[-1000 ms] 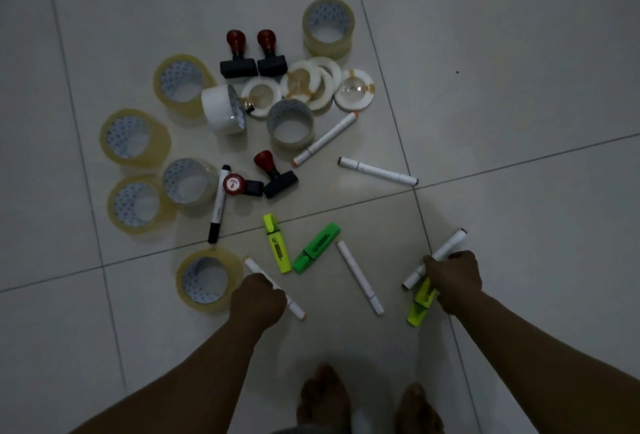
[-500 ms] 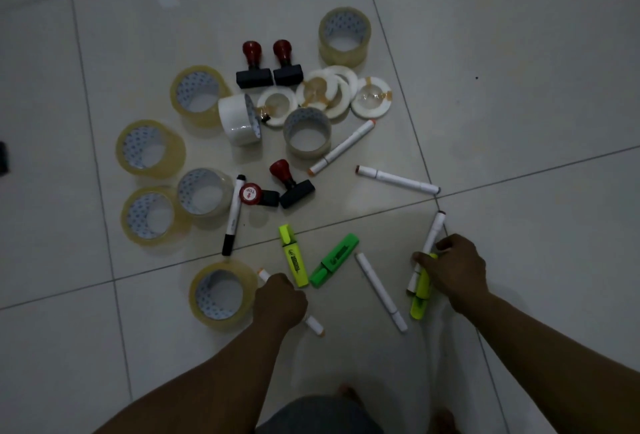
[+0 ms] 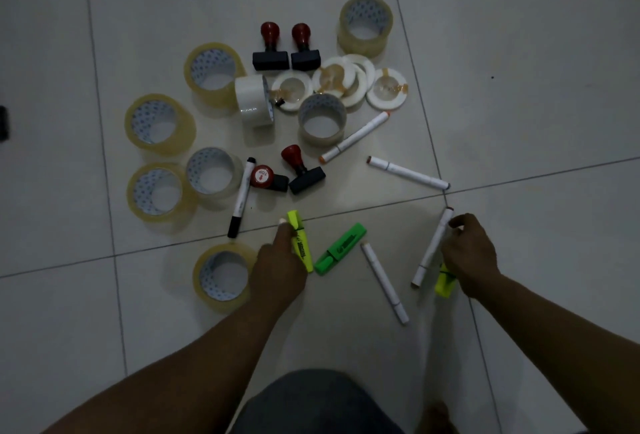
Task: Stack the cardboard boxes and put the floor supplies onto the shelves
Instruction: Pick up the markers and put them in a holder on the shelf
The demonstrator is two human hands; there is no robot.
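Note:
Supplies lie scattered on the tiled floor. My left hand [image 3: 277, 269] is curled round a white marker whose pale tip [image 3: 282, 222] pokes out past the fingers, and it rests against a yellow highlighter [image 3: 300, 245]. My right hand [image 3: 467, 255] grips another white marker [image 3: 433, 248] together with a second yellow highlighter [image 3: 445, 283]. A green highlighter [image 3: 341, 248] and a loose white marker [image 3: 384, 283] lie between my hands. No cardboard boxes or shelves are in view.
Several clear tape rolls [image 3: 221, 276] [image 3: 159, 125] sit to the left and beyond. Black stamps with red knobs [image 3: 270, 59] [image 3: 306, 177], white tape rings [image 3: 386, 88], a black marker [image 3: 240, 198] and two white markers [image 3: 408, 173] [image 3: 355, 137] lie farther out. My knee [image 3: 311, 402] is below.
My left hand has slid forward with its white marker to the yellow highlighter. My right hand has turned its marker more upright. The view has come closer to the floor.

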